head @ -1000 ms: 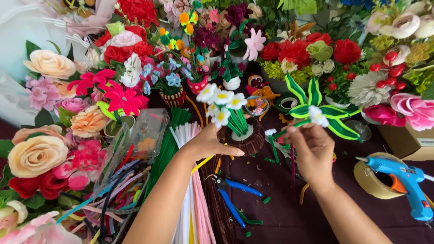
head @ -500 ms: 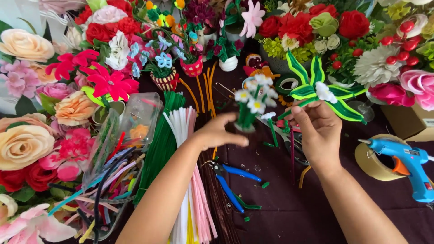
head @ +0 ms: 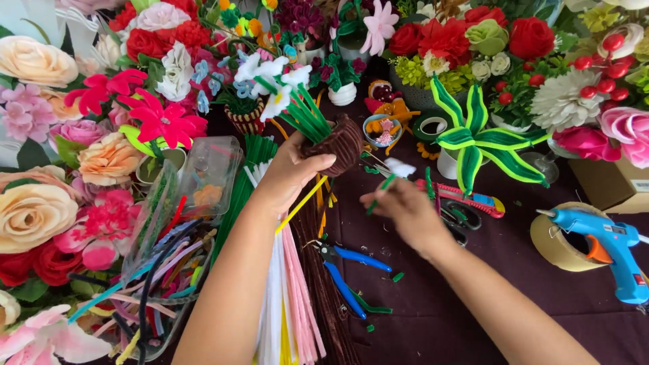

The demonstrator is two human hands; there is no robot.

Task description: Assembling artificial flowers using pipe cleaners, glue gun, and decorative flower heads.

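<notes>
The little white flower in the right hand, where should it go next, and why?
Probably up into the brown pot in the left hand. The right hand pinches the white flower by its green stem, and the pot, tilted, already holds similar white flowers.

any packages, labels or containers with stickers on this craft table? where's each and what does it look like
Cardboard box: far right edge, brown, with a small white label on its side.
Clear plastic box: left of the left hand, see-through, rounded corners, something orange inside.
Glue gun sticker: small red patch on the blue glue gun, right.
No screens or signs.
</notes>
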